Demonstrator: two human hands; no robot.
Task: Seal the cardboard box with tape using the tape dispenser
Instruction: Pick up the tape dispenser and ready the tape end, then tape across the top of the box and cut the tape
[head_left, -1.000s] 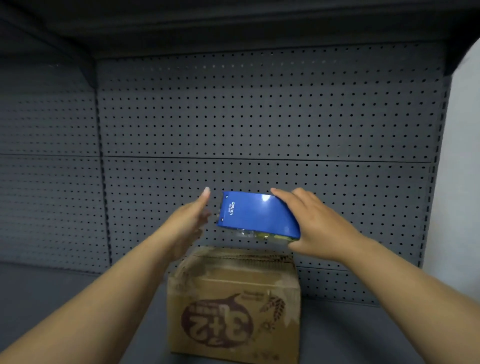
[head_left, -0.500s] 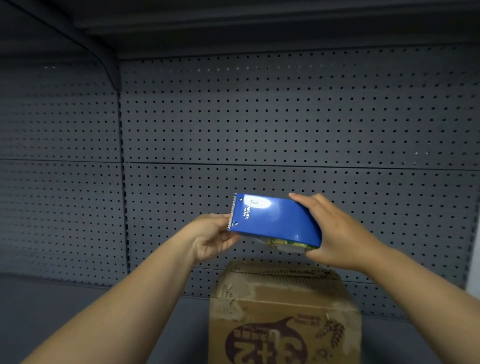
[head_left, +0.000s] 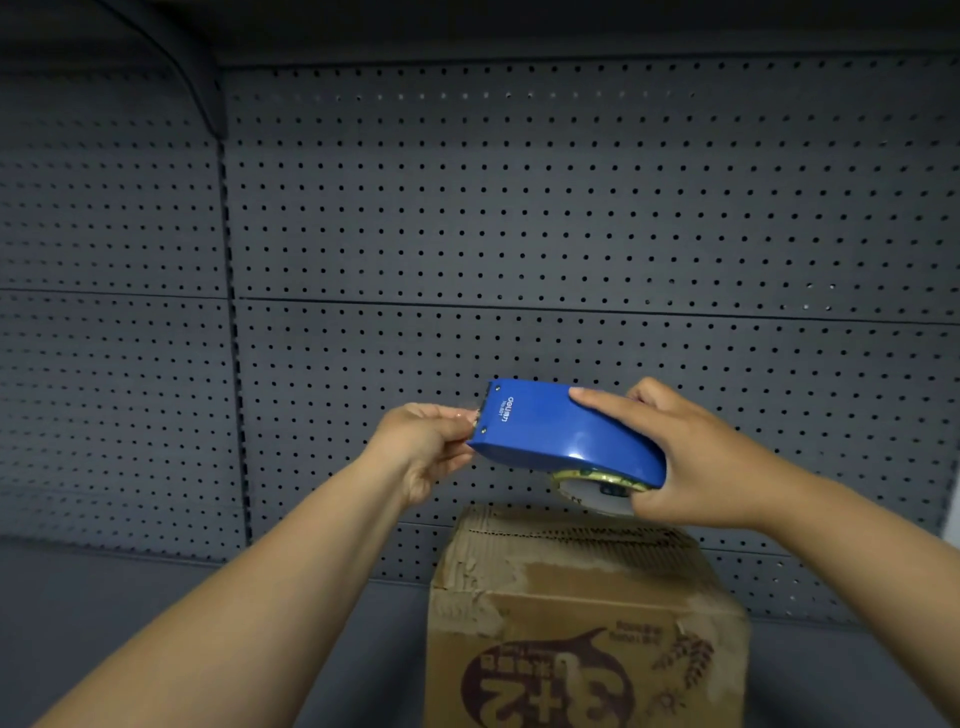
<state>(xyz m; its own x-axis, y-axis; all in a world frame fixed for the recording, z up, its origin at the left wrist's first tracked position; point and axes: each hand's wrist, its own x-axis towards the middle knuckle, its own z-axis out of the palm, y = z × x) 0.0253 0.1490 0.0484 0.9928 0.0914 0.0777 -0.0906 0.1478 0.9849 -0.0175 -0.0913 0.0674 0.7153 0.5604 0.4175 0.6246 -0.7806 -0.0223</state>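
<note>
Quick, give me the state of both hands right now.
Left hand: closed, pinching at the front end of the tape dispenser; tape itself too blurred to confirm.
Right hand: closed around the dispenser's rear, holding it above the cardboard box.

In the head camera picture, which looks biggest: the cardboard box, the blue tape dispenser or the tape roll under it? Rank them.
1. cardboard box, though partly cut off and nearest the camera
2. tape dispenser
3. tape roll, mostly hidden
</note>
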